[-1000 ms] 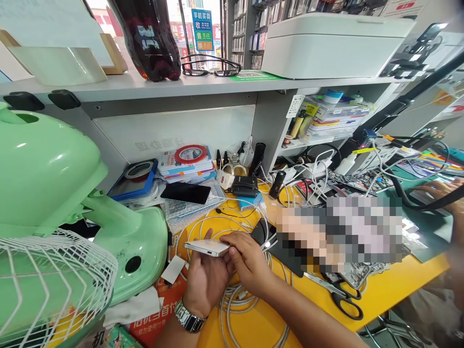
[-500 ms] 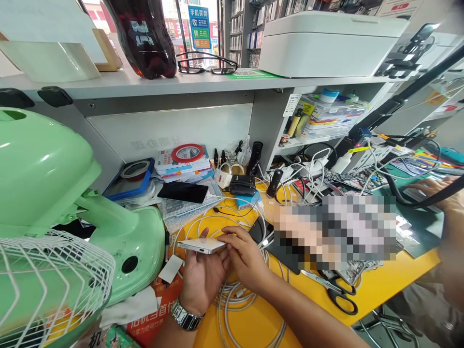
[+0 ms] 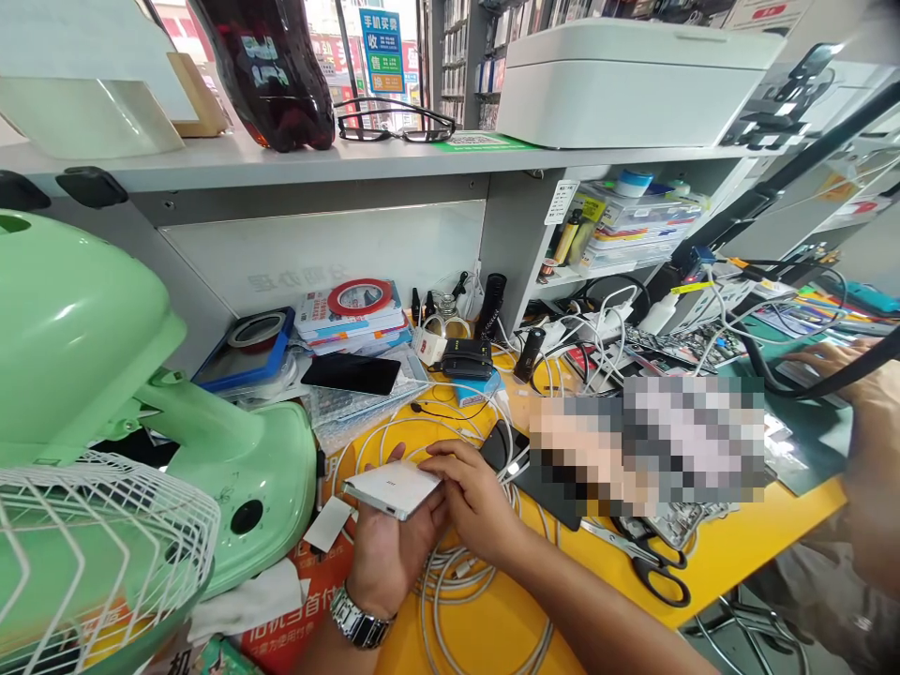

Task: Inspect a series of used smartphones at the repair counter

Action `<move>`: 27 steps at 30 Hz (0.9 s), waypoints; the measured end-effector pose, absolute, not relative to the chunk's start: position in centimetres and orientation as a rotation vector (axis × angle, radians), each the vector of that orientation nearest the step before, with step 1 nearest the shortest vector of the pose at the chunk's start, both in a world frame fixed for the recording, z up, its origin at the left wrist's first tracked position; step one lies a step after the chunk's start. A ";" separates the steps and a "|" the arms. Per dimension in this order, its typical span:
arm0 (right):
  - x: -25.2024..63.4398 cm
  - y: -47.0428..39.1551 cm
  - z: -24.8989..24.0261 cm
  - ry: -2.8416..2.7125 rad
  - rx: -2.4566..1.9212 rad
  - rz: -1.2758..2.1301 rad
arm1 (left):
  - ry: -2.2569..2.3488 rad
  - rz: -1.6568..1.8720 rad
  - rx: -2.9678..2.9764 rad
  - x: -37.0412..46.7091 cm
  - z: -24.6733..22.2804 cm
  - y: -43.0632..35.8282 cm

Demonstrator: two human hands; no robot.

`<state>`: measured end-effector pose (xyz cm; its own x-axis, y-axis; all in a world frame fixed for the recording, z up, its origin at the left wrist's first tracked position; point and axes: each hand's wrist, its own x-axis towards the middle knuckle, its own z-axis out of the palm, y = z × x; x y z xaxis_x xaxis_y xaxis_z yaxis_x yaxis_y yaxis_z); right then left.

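Note:
My left hand (image 3: 395, 555), with a metal-banded watch (image 3: 357, 617) on the wrist, holds a silver-white smartphone (image 3: 395, 487) from below. The phone lies tilted, its port edge towards me and a pale face with a small mark upward. Gripping the phone's right end is my right hand (image 3: 474, 502), fingers bent along that edge; its thumb is mostly hidden. Beneath both hands, a coiled white cable (image 3: 450, 586) rests on the yellow tabletop (image 3: 597, 609). A small white card (image 3: 327, 524) lies left of my left hand.
A green fan (image 3: 260, 469) stands close on the left. Scissors (image 3: 651, 562) lie to the right, near a dark flat pad (image 3: 555, 492). A black phone (image 3: 352, 373) sits on bubble wrap behind my hands. Another person's hand (image 3: 836, 361) rests at the far right.
The smartphone has tilted, so more of its pale upper face shows. Both hands keep their hold on it. The whole view has shifted slightly.

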<state>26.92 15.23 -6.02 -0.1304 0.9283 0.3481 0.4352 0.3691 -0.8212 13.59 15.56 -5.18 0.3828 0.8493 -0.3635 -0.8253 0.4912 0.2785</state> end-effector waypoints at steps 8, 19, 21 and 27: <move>26.9 15.1 -5.6 -1.723 -1.219 0.658 | 0.469 1.067 -0.021 13.5 -4.9 15.7; 26.9 14.7 -5.0 -1.838 -1.205 0.616 | 0.530 1.117 -0.062 13.6 -4.7 15.9; 27.0 14.7 -5.1 -1.847 -1.211 0.612 | 0.533 1.120 -0.046 13.6 -4.7 16.0; 27.0 14.8 -5.3 -1.866 -1.207 0.629 | 0.546 1.116 0.006 13.6 -4.7 16.0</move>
